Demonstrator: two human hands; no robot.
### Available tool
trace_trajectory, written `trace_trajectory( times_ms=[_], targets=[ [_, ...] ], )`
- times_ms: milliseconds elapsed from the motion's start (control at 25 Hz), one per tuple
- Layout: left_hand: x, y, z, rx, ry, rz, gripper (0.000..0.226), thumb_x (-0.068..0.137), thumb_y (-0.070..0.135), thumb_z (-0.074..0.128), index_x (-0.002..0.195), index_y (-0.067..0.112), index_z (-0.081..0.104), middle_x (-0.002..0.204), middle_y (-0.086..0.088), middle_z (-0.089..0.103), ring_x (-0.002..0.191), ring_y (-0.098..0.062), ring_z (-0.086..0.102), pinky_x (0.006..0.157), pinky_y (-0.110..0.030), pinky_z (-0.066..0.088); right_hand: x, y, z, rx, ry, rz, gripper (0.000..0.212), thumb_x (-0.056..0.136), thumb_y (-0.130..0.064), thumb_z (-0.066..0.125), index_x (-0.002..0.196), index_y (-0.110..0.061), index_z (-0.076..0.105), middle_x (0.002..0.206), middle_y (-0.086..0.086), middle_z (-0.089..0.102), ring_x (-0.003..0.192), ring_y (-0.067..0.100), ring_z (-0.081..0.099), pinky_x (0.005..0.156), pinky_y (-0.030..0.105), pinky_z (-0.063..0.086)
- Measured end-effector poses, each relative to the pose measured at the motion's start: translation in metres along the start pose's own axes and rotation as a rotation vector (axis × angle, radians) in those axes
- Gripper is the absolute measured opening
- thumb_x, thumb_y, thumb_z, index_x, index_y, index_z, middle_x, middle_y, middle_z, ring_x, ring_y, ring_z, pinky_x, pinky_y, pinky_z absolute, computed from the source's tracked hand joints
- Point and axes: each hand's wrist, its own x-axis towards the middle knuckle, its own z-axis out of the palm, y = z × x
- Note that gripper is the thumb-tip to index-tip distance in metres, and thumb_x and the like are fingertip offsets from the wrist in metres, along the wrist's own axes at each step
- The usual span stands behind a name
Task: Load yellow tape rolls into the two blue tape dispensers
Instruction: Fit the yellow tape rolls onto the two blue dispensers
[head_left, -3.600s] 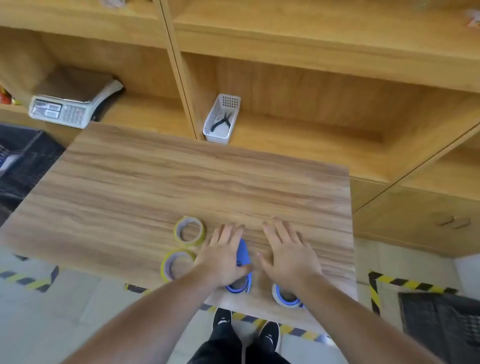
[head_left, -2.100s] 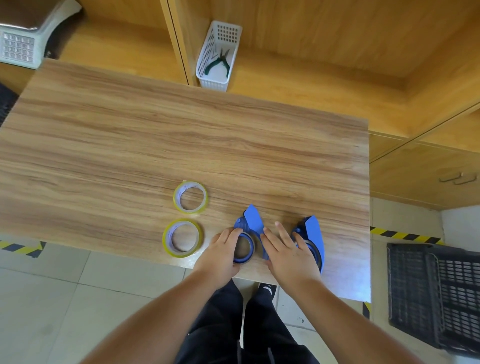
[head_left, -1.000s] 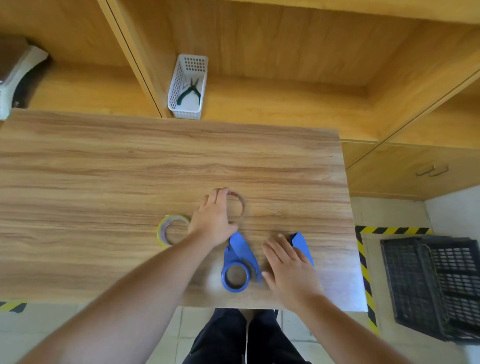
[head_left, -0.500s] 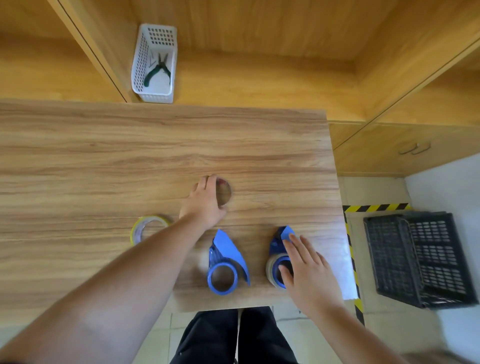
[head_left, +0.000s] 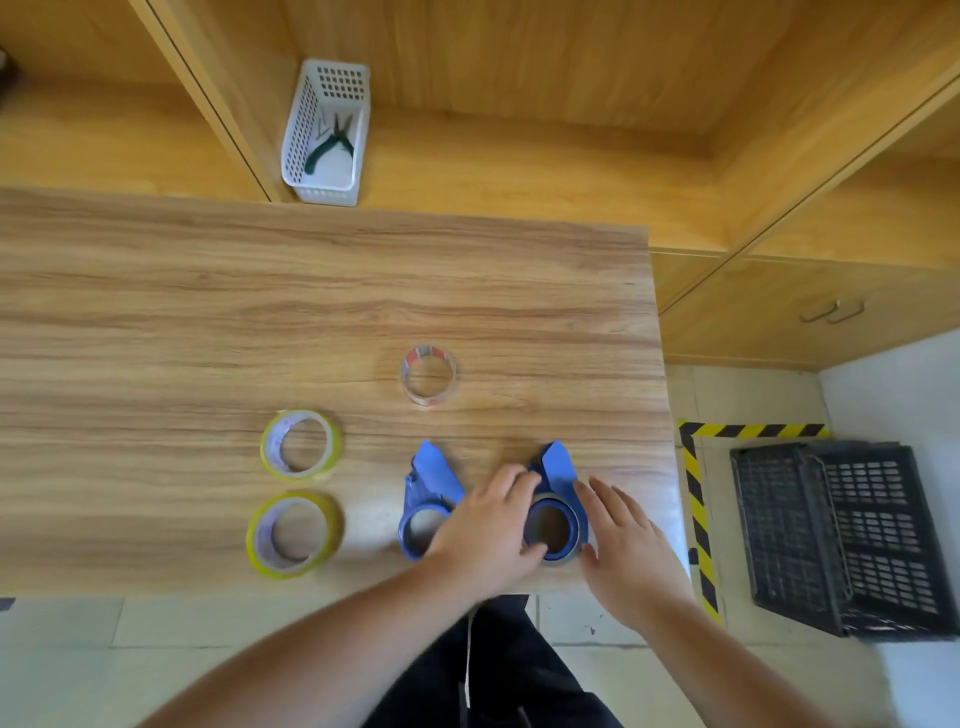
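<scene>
under both hands lay a wooden table (head_left: 311, 291); the left hand (head_left: 485, 535) and right hand (head_left: 621, 540), fingers loosely spread, flanked one blue dispenser (head_left: 556, 514). left of them sat two yellow tape rolls (head_left: 301, 444), and right of them a black crate (head_left: 841, 535) on the tiled floor (head_left: 753, 395).

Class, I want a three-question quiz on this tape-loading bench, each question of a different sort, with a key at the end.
1. True or false: both yellow tape rolls lie flat on the table, outside the dispensers.
2. Which dispenser do both hands flank? A) left dispenser B) right dispenser
3. Fill in: the pliers lie in a white ____.

Key: 1 true; 2 B; 3 basket.
</scene>
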Motion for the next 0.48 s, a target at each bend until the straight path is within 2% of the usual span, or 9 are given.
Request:
trace_trajectory(
  times_ms=[200,360,480],
  targets=[
    [-0.013,0.028,0.054,0.062,-0.022,-0.195,0.104,0.082,0.047,0.074,0.158,0.012,0.013,0.159,-0.003,0.022,0.148,-0.023,0.027,0.120,-0.036,0.032,-0.004,0.014,0.002,-0.012,-0.017,-0.080,0.072,0.097,-0.028,0.047,0.158,-0.031,0.010,0.165,-0.006,0.025,0.151,0.019,0.020,0.120,0.039,0.031],
    [0.000,0.032,0.069,0.094,-0.020,-0.291,0.110,0.079,0.047,0.077,0.159,0.010,0.011,0.158,-0.004,0.025,0.147,-0.024,0.028,0.119,-0.038,0.035,0.002,0.019,0.010,-0.008,-0.003,-0.121,0.068,0.100,-0.029,0.045,0.159,-0.033,0.012,0.162,-0.010,0.030,0.146,0.015,0.028,0.116,0.037,0.034],
    [0.009,0.034,0.072,0.104,-0.016,-0.307,0.104,0.081,0.047,0.076,0.158,0.011,0.016,0.153,-0.003,0.032,0.143,-0.022,0.035,0.112,-0.037,0.043,0.004,0.018,0.013,-0.006,0.025,-0.132,0.066,0.100,-0.025,0.045,0.159,-0.031,0.015,0.160,-0.009,0.035,0.143,0.017,0.034,0.114,0.037,0.036]
  ],
)
